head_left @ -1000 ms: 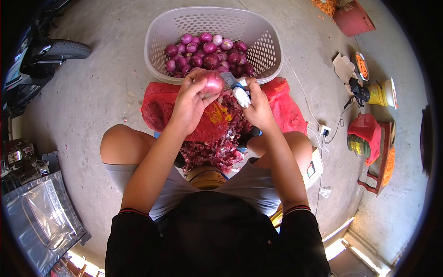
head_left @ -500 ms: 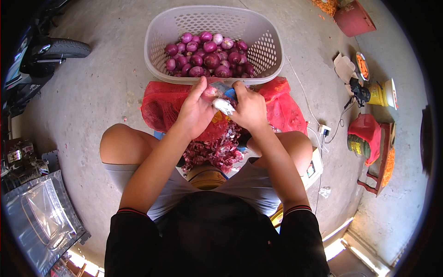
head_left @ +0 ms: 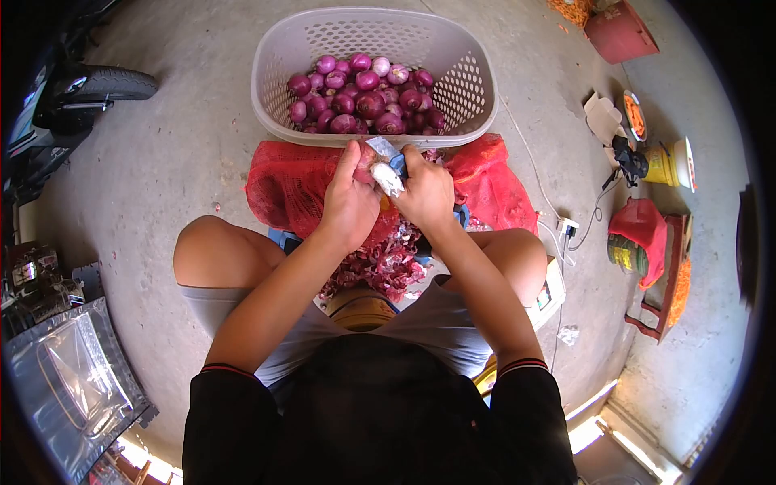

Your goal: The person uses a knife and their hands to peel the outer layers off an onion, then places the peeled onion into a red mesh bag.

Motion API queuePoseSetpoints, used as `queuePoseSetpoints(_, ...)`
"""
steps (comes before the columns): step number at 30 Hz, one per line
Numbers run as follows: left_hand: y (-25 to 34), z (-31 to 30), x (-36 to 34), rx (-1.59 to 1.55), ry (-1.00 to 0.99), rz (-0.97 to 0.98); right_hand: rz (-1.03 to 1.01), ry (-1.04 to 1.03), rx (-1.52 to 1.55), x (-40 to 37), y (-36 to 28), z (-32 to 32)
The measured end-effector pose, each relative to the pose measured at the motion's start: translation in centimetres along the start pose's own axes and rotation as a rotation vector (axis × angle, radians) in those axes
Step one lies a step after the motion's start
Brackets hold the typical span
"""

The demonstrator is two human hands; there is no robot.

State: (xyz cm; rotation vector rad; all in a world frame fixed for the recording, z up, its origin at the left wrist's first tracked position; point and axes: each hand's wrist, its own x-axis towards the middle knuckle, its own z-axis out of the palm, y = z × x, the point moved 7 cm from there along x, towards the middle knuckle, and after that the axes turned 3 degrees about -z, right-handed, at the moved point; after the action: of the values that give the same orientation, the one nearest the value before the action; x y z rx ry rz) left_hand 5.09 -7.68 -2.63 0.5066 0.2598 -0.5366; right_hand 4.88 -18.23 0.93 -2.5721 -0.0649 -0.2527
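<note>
Here's the floor [head_left: 162, 178], grey and speckled, and right up at the top middle sits the basket [head_left: 269, 85], with red netting [head_left: 283, 190] just below its near rim and a second red bag [head_left: 493, 190] over to the right. Nearer in, there's a loose heap of purple skins [head_left: 376, 271] between the knees, while a wheel [head_left: 117, 83] rests at the upper left. Across to the right it's a pale cable [head_left: 527, 158] trailing down to a white socket [head_left: 568, 227], a crumpled clear scrap [head_left: 569, 335] lower down, and a red tub [head_left: 621, 34] at the top corner.
</note>
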Motion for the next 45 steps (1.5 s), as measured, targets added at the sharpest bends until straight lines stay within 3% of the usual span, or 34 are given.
queuePoseSetpoints(3, 0.2, 0.4, 0.0, 0.052, -0.030, 0.016, 0.018, -0.007, 0.085, -0.2, 0.3, 0.7)
queuePoseSetpoints(9, -0.5, -1.1, 0.3, 0.031, 0.097, 0.010, 0.108, -0.053, 0.198, -0.6, 0.6, 1.7)
queuePoseSetpoints(15, -0.1, 0.2, 0.8, 0.020, -0.032, 0.045, 0.088, 0.013, 0.390, -0.2, 1.6, 1.3)
queuePoseSetpoints(19, 0.7, 1.3, 0.5, 0.072, -0.119, 0.031, 0.113, -0.084, 0.732, 0.3, 2.9, 1.1)
queuePoseSetpoints(24, 1.3, 2.1, 0.0, 0.327, -0.226, 0.069, 0.080, -0.101, 0.716, 0.1, 3.0, 0.7)
queuePoseSetpoints(28, 1.2, 1.8, 0.0, 0.291, -0.248, 0.036, 0.168, -0.140, 0.781, -0.2, 3.1, 0.8)
queuePoseSetpoints(37, 1.3, 2.0, -0.3, 0.326, -0.257, 0.086, 0.134, -0.108, 0.779, -0.6, 3.0, 0.5)
queuePoseSetpoints(40, 1.8, 1.9, -0.1, 0.445, -0.258, 0.168, 0.262, -0.257, 0.839, -1.0, 3.7, 1.7)
queuePoseSetpoints(43, 2.1, 1.8, 0.1, 0.495, -0.234, 0.223, 0.146, -0.030, 0.748, -0.3, 3.3, 0.3)
queuePoseSetpoints(45, 2.3, 1.8, 0.1, 0.483, -0.182, 0.262, 0.102, 0.031, 0.520, 0.2, 3.2, -0.9)
